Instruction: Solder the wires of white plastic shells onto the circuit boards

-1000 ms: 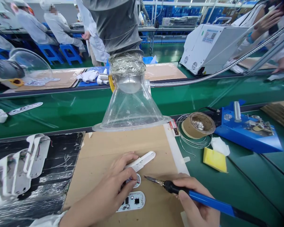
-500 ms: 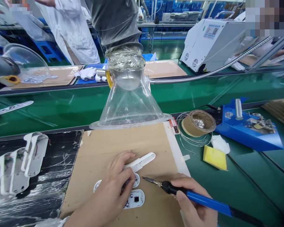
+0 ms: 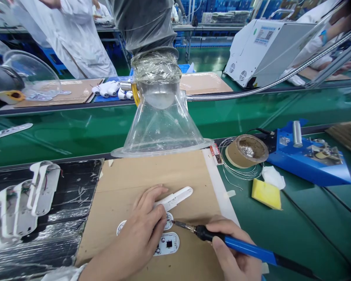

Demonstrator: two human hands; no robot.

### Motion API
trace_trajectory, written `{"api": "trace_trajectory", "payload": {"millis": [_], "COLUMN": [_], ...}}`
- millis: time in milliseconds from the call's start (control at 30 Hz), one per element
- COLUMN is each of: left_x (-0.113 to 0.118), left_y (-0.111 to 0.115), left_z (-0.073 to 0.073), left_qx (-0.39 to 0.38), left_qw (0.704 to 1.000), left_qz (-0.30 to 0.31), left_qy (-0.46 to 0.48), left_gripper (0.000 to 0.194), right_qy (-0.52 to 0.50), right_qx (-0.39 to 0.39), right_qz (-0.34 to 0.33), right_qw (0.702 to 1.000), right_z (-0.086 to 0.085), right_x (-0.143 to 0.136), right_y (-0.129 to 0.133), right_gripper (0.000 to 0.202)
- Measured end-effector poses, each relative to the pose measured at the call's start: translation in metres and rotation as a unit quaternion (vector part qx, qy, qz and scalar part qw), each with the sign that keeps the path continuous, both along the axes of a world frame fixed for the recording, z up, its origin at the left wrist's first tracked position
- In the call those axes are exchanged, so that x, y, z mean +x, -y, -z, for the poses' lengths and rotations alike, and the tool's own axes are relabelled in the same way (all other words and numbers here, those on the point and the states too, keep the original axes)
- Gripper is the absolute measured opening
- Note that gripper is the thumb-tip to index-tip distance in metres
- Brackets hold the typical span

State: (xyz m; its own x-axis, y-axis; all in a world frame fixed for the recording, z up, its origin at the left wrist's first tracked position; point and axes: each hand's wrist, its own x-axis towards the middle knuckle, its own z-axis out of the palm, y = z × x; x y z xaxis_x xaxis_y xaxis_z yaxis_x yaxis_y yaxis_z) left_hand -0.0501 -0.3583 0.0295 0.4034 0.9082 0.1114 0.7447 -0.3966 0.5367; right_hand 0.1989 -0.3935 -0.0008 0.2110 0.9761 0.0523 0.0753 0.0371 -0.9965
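My right hand (image 3: 235,249) grips a blue soldering iron (image 3: 245,248), its tip pointing left at the right end of a white circuit board (image 3: 169,221). Lying over that board, my left hand (image 3: 146,230) has its thumb and fingers pressed together; whatever they hold is hidden beneath. A second board (image 3: 168,244) with a black chip lies just below the first. Beyond my left fingers rests a white plastic housing (image 3: 178,198), slanting up to the right. All of these are on a brown cardboard sheet (image 3: 158,171).
A clear fume hood (image 3: 163,128) hangs at the cardboard's far edge. White housings (image 3: 43,189) lie on black wrap at left. At right are a solder roll (image 3: 247,151), yellow sponge (image 3: 266,194) and blue iron stand (image 3: 310,160). People in white coats are beyond.
My right hand has moved slightly left with the soldering iron, bringing its tip to the board's edge. My left hand has stayed nearly in place.
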Motion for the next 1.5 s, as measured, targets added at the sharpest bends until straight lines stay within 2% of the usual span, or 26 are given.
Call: {"api": "trace_trajectory", "payload": {"millis": [300, 567, 867, 1333, 1500], "left_x": [0.003, 0.004, 0.004, -0.002, -0.002], "left_y": [-0.001, -0.003, -0.002, 0.001, 0.000], "left_z": [0.000, 0.002, 0.003, -0.002, -0.001], "left_qx": [0.038, 0.047, 0.055, -0.055, -0.050], "left_qw": [0.999, 0.999, 0.999, 0.998, 0.998], "left_qz": [0.001, 0.006, 0.002, -0.012, -0.007], "left_qy": [0.002, -0.002, 0.004, 0.033, 0.027], "left_gripper": [0.020, 0.019, 0.020, 0.027, 0.027], "right_qy": [0.032, 0.017, -0.008, -0.056, -0.024], "right_qx": [-0.006, -0.065, -0.004, -0.040, -0.009], "right_qz": [0.019, 0.015, 0.009, 0.011, -0.005], "right_qw": [0.999, 0.998, 1.000, 0.998, 1.000], "right_z": [0.000, 0.000, 0.005, 0.002, 0.001], "right_x": [-0.003, -0.006, -0.002, 0.004, 0.005], "right_y": [-0.002, 0.001, -0.001, 0.000, 0.000], "right_gripper": [0.026, 0.032, 0.024, 0.023, 0.021]}}
